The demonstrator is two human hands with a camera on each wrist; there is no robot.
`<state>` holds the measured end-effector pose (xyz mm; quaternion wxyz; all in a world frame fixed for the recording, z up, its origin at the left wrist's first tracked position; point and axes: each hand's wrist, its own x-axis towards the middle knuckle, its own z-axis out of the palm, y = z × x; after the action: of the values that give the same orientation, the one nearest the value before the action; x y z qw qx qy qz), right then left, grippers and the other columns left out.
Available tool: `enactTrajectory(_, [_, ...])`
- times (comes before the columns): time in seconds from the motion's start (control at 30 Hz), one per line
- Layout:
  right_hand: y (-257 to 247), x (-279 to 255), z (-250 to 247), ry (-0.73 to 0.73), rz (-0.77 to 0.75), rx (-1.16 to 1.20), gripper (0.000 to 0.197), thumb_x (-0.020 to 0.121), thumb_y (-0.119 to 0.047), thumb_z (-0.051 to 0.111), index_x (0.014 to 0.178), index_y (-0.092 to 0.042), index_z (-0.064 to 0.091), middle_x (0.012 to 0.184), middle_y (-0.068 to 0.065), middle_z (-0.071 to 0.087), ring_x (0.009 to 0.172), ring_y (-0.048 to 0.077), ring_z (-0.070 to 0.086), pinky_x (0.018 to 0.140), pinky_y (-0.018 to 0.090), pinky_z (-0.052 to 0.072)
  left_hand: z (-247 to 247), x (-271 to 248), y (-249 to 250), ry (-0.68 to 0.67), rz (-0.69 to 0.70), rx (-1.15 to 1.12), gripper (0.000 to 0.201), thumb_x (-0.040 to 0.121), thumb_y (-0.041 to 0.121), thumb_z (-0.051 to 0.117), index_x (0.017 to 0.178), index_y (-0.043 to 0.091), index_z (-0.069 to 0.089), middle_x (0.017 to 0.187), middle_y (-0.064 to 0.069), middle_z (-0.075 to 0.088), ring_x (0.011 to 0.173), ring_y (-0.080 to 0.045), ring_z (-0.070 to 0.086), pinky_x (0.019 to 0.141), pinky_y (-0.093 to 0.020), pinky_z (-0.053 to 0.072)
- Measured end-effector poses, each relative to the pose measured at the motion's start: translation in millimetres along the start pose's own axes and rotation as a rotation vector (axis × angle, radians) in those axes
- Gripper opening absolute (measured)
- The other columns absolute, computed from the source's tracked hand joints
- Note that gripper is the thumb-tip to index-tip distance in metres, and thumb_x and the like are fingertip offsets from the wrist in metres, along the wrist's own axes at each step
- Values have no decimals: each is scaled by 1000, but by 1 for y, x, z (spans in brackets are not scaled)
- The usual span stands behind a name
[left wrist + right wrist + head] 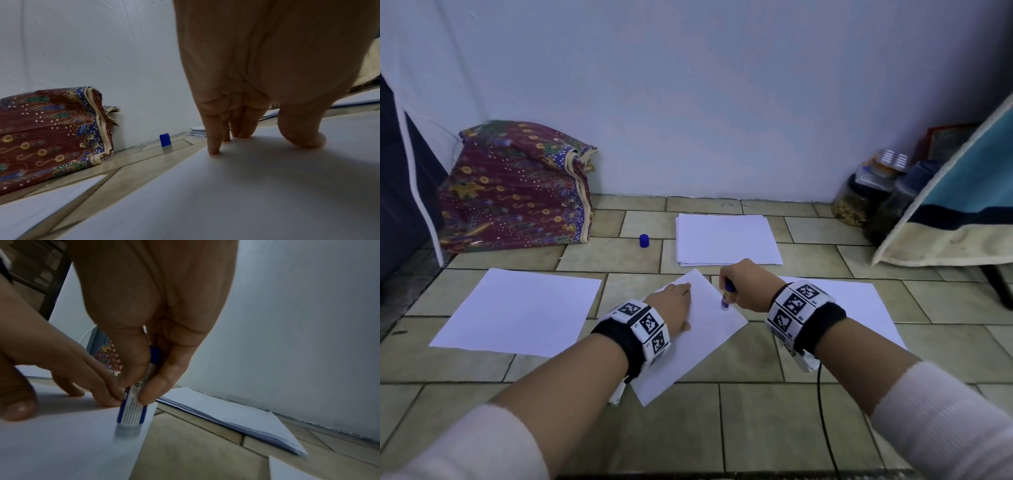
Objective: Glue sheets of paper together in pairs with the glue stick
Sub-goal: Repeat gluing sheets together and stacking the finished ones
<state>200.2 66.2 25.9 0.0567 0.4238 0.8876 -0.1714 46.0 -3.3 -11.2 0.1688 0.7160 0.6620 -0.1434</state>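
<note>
A white sheet (702, 342) lies tilted on the tiled floor in front of me. My left hand (674, 305) presses it down with straight fingers (213, 146), thumb resting on the paper too. My right hand (743, 291) grips a blue-and-white glue stick (726, 297) upright, its uncapped tip touching the sheet near the right edge (127, 431). The blue cap (644, 241) stands on the floor behind. A stack of white sheets (726, 240) lies farther back. Single sheets lie at the left (520, 311) and at the right (859, 301).
A folded patterned cloth (517, 185) leans against the wall at the back left. Jars (859, 202) and a blue and cream fabric (955, 212) stand at the back right. A black cable (825, 428) runs from my right wrist across the floor tiles.
</note>
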Motion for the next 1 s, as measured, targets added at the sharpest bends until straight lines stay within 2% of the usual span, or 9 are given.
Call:
enactTrajectory(0.1, [4,-10,1,-27,3,7,6,89,-3,54,92,-8,56,80,-5,67,83,16,56,72,28,48,1,0,-1,20,10,18,63,98,29,49,149,6,20,157,-1,15,140,-21,23,104,-40,39])
enactTrajectory(0.27, [13,-26,5,-45,5,23,14,89,-1,55,103,-3,58,75,-9,59,78,12,52,68,24,48,2,-1,-2,46,97,58,63,97,27,49,150,33,16,152,-7,21,136,-26,27,94,-40,43])
enactTrajectory(0.37, [15,-29,3,-57,10,4,15,88,-4,56,103,-5,58,83,-5,65,82,15,53,71,25,47,2,0,-5,12,112,116,59,99,29,44,150,39,16,155,-6,14,139,-26,22,94,-40,43])
enactTrajectory(0.53, [28,-27,-6,93,51,98,19,83,-18,69,99,-10,63,87,-3,53,81,14,48,60,14,35,1,-1,-7,-2,69,158,61,98,31,46,151,36,15,151,-9,16,138,-26,23,91,-37,46])
enactTrajectory(0.63, [33,-21,-7,221,112,204,14,82,-19,70,91,-15,59,87,-2,55,80,15,50,64,18,38,2,-7,-8,70,51,115,59,94,37,53,146,23,28,148,-10,16,138,-24,18,94,-36,45])
enactTrajectory(0.7, [33,-16,-4,254,146,255,13,84,-18,68,89,-17,57,87,0,55,77,15,50,62,17,38,6,-9,-8,112,109,91,54,93,30,53,141,15,32,152,-8,10,141,-24,14,97,-36,44])
enactTrajectory(0.8, [27,-7,1,272,158,301,11,85,-15,66,92,-14,58,88,1,55,75,14,49,56,12,35,8,-9,-8,79,159,58,53,95,25,48,145,25,28,155,-2,8,140,-23,19,97,-40,46])
enactTrajectory(0.9, [20,3,7,280,166,341,17,85,-16,67,99,-9,61,90,1,55,77,15,50,57,12,36,3,-11,-8,48,98,87,59,95,42,49,147,28,26,147,-5,25,133,-23,28,95,-40,45])
enactTrajectory(1.0, [11,14,10,290,164,348,18,84,-18,68,99,-10,61,95,5,58,81,16,52,66,20,41,0,-11,-10,72,35,69,69,86,53,59,142,21,35,143,-6,29,130,-23,32,93,-40,44])
